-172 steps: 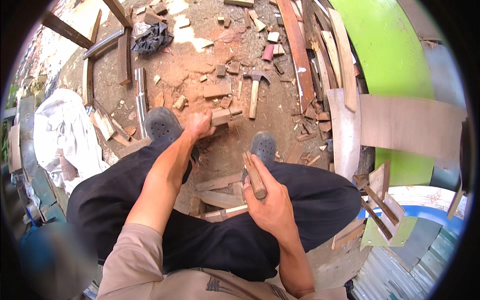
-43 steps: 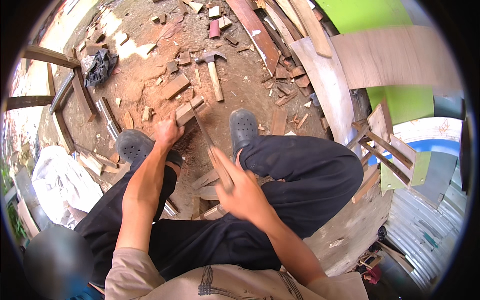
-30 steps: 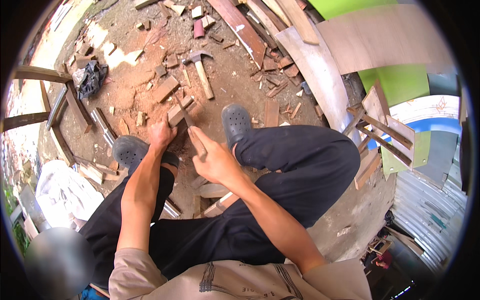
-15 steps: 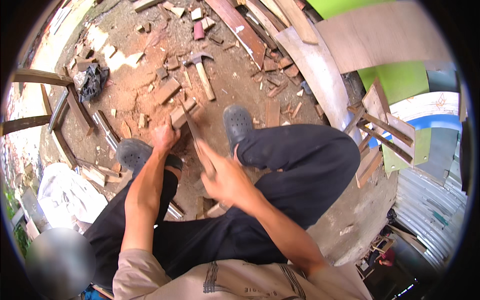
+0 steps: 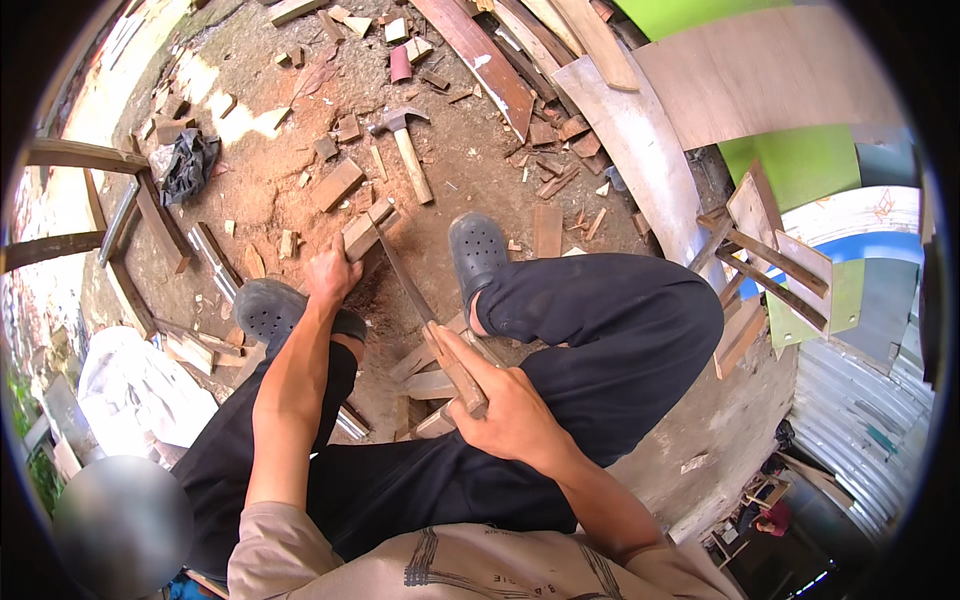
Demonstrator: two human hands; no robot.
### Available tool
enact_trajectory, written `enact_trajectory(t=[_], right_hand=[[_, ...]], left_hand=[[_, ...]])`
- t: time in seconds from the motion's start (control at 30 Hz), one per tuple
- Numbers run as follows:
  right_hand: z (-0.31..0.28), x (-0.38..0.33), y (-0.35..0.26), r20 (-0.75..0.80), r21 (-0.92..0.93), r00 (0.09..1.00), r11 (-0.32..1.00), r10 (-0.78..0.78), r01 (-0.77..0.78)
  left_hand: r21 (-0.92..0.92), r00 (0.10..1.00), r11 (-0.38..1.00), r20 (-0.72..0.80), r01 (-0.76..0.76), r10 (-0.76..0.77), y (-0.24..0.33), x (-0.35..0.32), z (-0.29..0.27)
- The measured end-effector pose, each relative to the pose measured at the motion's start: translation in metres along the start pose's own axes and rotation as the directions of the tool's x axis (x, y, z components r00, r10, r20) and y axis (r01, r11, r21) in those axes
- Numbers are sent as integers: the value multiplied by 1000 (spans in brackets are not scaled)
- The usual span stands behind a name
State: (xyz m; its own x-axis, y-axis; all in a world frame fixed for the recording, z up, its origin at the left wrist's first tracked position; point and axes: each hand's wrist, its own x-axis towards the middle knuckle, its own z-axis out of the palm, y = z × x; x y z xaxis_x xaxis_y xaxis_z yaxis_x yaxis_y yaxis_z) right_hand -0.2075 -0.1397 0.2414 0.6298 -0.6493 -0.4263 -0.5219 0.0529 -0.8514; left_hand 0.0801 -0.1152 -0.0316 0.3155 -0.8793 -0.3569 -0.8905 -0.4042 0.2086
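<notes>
My left hand (image 5: 330,272) grips a small wooden block (image 5: 366,230) that stands on the reddish dirt between my dark clogs. My right hand (image 5: 497,400) is closed round the wooden handle of a long-bladed knife (image 5: 412,300). The blade runs up and left from the hand, and its tip meets the top of the block. My black-trousered knees frame both hands.
A claw hammer (image 5: 408,150) lies on the ground beyond the block. Wood offcuts and chips (image 5: 545,170) litter the dirt. Planks and boards (image 5: 640,150) lean at the right, green panels behind. A white sack (image 5: 140,390) and wooden frame pieces (image 5: 120,230) lie left.
My right hand has drawn back toward my knee, and the blade now lies lower, its tip on the block. My left hand stays on the block.
</notes>
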Motion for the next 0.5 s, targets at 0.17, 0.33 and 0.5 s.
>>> enact_trajectory(t=[0.17, 0.33, 0.5], right_hand=[[26, 94, 36, -47, -49, 998, 998, 37, -39], [5, 7, 7, -1, -7, 1000, 1000, 2, -2], [-6, 44, 9, -4, 49, 1000, 999, 18, -18]], left_hand=[[0, 1000, 1000, 13, -17, 17, 6, 4, -4], [60, 1000, 998, 4, 15, -15, -1, 6, -3], [7, 999, 1000, -49, 20, -20, -12, 16, 3]])
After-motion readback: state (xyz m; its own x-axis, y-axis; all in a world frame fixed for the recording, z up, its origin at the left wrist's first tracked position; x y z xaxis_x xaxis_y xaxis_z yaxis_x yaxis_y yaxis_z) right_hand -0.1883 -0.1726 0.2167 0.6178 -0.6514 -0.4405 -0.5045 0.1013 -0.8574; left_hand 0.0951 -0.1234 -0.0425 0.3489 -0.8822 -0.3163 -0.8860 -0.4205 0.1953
